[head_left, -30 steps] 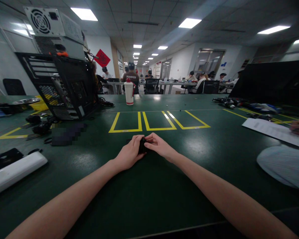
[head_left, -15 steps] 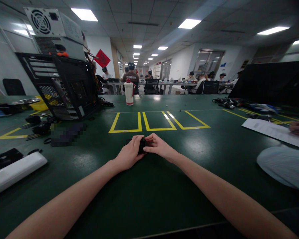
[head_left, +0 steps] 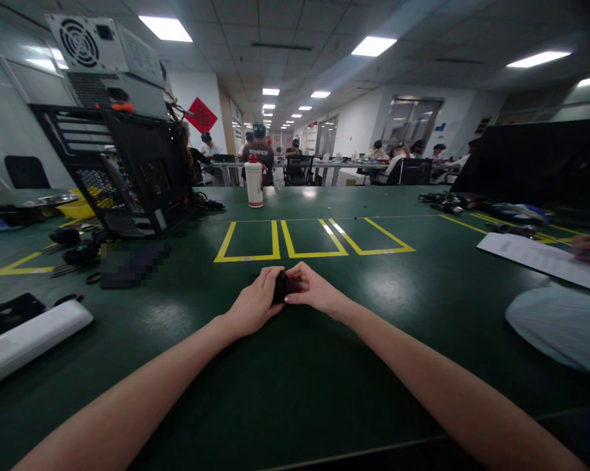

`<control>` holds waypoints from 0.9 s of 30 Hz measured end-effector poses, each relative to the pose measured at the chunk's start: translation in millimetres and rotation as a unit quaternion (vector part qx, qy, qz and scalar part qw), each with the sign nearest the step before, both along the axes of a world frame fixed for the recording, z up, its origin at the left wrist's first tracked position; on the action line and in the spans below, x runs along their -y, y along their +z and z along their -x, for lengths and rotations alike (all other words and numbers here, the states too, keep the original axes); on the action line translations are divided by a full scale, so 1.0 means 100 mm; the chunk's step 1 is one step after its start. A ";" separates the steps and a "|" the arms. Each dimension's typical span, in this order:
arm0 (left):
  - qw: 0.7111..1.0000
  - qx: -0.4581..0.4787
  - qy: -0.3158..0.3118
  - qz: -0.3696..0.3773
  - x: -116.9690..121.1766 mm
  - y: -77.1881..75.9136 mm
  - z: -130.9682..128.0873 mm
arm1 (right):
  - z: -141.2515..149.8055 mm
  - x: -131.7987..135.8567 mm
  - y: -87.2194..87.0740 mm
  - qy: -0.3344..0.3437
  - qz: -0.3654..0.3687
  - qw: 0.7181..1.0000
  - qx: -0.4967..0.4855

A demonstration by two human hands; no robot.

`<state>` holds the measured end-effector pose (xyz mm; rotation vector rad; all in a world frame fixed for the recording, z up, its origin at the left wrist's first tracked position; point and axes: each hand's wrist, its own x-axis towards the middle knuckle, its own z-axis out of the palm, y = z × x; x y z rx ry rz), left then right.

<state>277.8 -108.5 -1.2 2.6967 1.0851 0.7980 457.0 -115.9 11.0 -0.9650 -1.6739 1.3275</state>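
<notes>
A small black object point(head_left: 280, 288) is at the middle of the green table point(head_left: 295, 386), mostly covered by my fingers, so its kind does not show. From the left, my left hand point(head_left: 256, 299) wraps over it with closed fingers. My right hand point(head_left: 312, 288) is on its other side, thumb and fingertips gripping its right edge. A dark bit of it also shows beyond my left knuckles. Just past my hands are yellow tape outlines point(head_left: 314, 254) on the tabletop.
At left stand a black computer case point(head_left: 128, 173) with power supplies point(head_left: 108, 49) on top, and a white bar-shaped object point(head_left: 34, 343). A white cup point(head_left: 255, 184) is farther back. At right are a paper sheet point(head_left: 540, 258), another person's sleeve point(head_left: 560, 327) and a dark monitor point(head_left: 535, 170).
My right thumb and fingers have shifted very slightly to the right at the black object's edge. My left hand stays in place.
</notes>
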 end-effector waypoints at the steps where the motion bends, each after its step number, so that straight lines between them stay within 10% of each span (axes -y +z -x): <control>1: 1.000 0.001 0.001 -0.001 0.00 0.00 0.00 | 0.00 0.01 0.01 -0.001 -0.003 1.000 0.001; 27: 1.000 0.012 -0.005 -0.006 -0.01 -0.01 -0.01 | 0.04 0.02 0.05 -0.056 -0.010 0.998 0.019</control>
